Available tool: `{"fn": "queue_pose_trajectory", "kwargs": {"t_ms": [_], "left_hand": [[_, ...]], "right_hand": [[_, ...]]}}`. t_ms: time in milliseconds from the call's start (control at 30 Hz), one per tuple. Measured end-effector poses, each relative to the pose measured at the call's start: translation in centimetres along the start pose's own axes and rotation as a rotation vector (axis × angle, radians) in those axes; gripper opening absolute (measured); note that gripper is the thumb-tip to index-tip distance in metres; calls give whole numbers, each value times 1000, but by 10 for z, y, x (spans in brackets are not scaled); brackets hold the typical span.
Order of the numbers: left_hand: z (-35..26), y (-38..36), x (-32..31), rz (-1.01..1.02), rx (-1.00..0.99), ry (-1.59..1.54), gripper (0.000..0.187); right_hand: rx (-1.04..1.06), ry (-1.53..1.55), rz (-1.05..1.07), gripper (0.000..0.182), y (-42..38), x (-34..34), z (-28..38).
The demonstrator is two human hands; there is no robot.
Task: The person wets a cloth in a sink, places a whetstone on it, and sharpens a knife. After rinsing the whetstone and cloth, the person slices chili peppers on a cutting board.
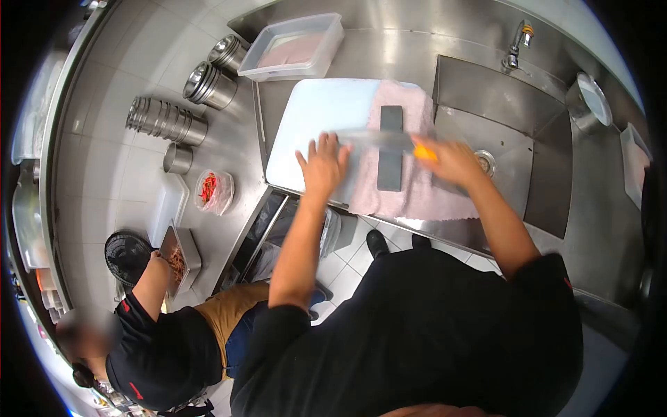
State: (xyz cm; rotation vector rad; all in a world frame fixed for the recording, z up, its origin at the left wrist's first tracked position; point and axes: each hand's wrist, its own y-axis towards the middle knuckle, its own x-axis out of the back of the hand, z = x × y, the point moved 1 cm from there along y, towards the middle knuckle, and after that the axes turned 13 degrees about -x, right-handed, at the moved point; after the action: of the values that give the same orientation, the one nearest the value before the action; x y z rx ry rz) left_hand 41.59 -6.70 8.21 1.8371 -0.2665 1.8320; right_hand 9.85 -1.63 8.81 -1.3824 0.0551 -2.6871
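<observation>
My right hand (448,163) is wrapped around the orange handle of a knife (363,137). Its blurred blade lies across a dark grey sharpening stone (390,170) and points left. Beneath the stone is a pink towel (417,198), spread over the right part of a white cutting board (306,104) and reaching to the sink. My left hand (322,170) is open over the board, fingers apart, with the fingertips right at the blade's tip end.
Right of the board is a steel sink (479,121) with a faucet (515,45). A plastic tub (326,62) stands behind the board. Along the left counter are steel cups (167,119) and a bag of red chillies (208,189). A co-worker (174,347) handles a steel pan (191,254).
</observation>
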Motion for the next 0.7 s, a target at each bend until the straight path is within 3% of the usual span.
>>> {"fn": "queue_pose_trajectory", "kwargs": {"t_ms": [133, 200, 267, 333, 400, 467, 567, 633, 700], "left_hand": [[-73, -82, 28, 74, 13, -59, 69], [-63, -58, 21, 93, 4, -49, 69], [-25, -8, -11, -2, 13, -155, 69], [18, 58, -24, 89, 31, -139, 69], [35, 106, -9, 306, 59, -93, 71], [20, 86, -16, 153, -6, -99, 69], [-32, 8, -10, -60, -121, -4, 70], [-73, -45, 15, 23, -69, -89, 74], [-78, -44, 19, 86, -58, -91, 74]], "right_hand": [[-69, -158, 39, 60, -89, 0, -14], [-128, -181, 36, 59, -95, 1, -11], [-129, -75, -3, 58, -34, 0, -9], [-68, -60, -80, 58, 31, -4, -8], [-100, -82, -107, 58, 48, -4, 5], [-130, -90, -99, 58, 31, -6, 6], [-194, -76, 21, 57, -61, -2, 1], [-129, -59, -45, 59, -121, -15, -20], [-190, -81, -23, 61, -116, -6, -15]]}}
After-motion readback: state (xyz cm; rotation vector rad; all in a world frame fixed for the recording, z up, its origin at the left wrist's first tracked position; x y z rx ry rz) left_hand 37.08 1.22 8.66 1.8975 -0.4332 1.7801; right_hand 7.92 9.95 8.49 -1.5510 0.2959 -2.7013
